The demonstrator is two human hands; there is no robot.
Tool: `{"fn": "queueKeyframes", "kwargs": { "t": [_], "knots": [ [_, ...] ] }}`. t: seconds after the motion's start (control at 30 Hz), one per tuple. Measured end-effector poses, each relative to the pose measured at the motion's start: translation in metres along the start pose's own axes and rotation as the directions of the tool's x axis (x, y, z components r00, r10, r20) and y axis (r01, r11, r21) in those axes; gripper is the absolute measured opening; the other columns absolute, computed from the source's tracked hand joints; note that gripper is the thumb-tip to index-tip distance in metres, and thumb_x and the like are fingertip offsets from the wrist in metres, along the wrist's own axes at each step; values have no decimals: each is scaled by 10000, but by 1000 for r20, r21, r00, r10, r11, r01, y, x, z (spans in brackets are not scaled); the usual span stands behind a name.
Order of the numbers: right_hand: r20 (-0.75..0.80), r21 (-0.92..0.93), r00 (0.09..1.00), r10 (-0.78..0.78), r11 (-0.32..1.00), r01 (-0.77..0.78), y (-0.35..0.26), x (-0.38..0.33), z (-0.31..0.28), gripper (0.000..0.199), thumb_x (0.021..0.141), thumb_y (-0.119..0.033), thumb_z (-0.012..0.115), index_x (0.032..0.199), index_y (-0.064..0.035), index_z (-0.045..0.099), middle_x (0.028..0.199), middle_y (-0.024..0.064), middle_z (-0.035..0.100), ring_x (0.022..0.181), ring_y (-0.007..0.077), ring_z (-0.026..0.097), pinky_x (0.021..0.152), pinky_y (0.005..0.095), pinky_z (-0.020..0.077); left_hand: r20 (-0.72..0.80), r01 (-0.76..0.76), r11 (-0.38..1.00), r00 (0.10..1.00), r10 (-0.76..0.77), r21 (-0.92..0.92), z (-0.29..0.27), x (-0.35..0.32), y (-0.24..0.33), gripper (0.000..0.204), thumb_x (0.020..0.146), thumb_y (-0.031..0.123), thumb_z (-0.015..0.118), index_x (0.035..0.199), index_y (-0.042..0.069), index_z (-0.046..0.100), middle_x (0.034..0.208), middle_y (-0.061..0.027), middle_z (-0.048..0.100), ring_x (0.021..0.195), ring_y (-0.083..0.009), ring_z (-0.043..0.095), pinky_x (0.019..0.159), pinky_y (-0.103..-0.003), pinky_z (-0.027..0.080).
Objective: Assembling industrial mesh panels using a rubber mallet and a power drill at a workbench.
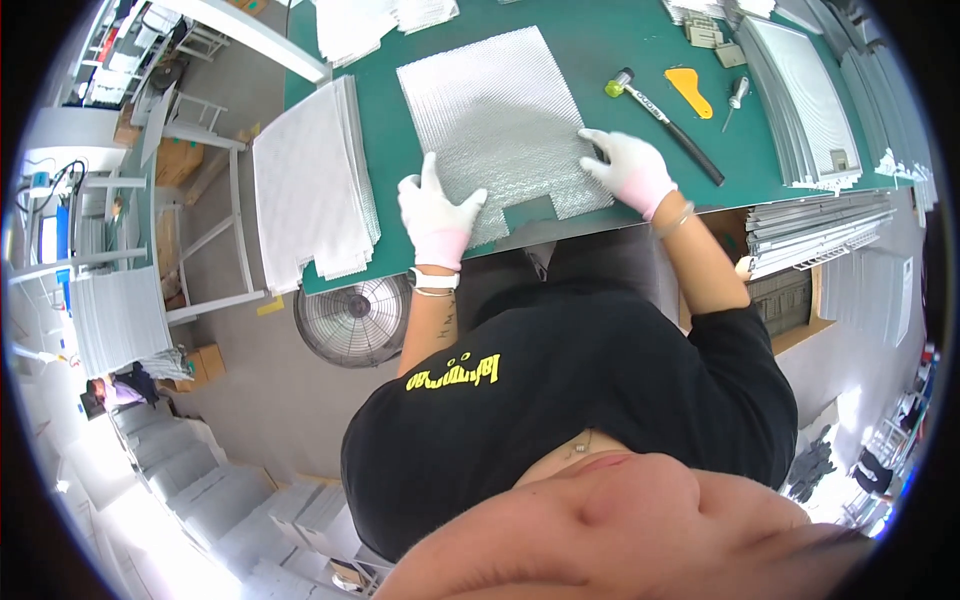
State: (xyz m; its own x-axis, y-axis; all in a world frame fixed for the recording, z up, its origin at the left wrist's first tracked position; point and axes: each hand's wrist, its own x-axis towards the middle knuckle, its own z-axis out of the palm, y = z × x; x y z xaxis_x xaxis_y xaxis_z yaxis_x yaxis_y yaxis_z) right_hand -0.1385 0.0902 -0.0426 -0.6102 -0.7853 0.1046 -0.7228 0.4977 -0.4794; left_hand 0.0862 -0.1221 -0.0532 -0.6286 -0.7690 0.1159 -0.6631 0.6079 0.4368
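Note:
A silver mesh sheet [495, 95] with a rectangular notch in its near edge lies flat on the green worktable [640, 40]. My left hand [437, 215], in a white glove with a pink cuff, rests at the sheet's near left side with fingers and thumb spread. At the right edge is my right hand [628, 168], gloved the same way. Its thumb and forefinger are apart and touch the sheet's border, while the other fingers are partly hidden.
Stacked white sheets [305, 185] lie on the left. To the right are a mallet [665, 125], a yellow scraper [688, 92], a screwdriver [738, 93] and stacked silver panels [800, 100]. A round fan [355, 318] stands on the floor below the table's left front edge.

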Motion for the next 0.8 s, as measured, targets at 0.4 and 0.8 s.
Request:
{"fn": "queueKeyframes", "kwargs": {
  "t": [0.4, 0.8],
  "knots": [
    [-59, -586, 915, 400, 728, -356, 305, 134, -143, 672, 826, 82, 565, 1448, -148, 456, 1405, 157, 546, 1252, 376, 559, 1031, 456, 485, 310, -449, 884, 865, 395, 128, -20, -5, 3, 849, 673, 435, 847, 1409, 156, 529, 1509, -208, 388, 1436, -494, 257, 1190, -644, 128],
    [36, -410, 926, 376, 850, -330, 283, 141, -153, 381, 800, 52, 635, 1156, -72, 578, 1060, 135, 701, 1042, 357, 655, 888, 438, 504, 316, -65, 692, 856, 408, -719, -10, -147, -28, 298, 898, 177, 683, 1152, 21, 662, 977, -98, 712, 953, -244, 686, 878, -362, 525]
  ]
}}
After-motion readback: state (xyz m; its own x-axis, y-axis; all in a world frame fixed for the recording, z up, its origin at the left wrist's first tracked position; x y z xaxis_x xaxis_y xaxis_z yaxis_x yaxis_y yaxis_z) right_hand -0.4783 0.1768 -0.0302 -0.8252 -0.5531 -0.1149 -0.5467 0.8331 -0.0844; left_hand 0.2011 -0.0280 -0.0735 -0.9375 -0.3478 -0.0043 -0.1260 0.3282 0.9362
